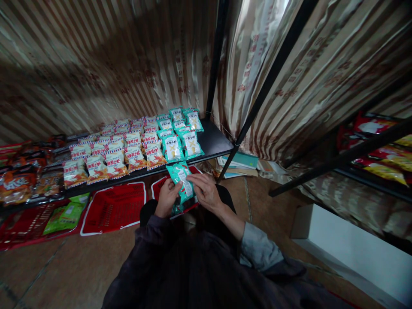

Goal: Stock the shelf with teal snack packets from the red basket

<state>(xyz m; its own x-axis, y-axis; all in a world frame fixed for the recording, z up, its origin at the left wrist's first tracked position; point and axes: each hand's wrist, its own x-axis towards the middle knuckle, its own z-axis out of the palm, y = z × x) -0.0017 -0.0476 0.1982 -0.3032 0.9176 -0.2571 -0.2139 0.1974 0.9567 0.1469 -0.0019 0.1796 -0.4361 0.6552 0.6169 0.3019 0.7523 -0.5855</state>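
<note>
Pinching the left edge of a teal packet [184, 183], the left hand [167, 198] has its thumb across the front. The right hand [208, 193] lays its fingers, nearly straight and close together, over the packet's right side; whether they grip, I cannot tell. The packet is between both hands, near the shelf [216, 136].

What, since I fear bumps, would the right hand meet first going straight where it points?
The right hand would probably meet the held teal packet: its fingertips overlap it, but depth is unclear.
</note>
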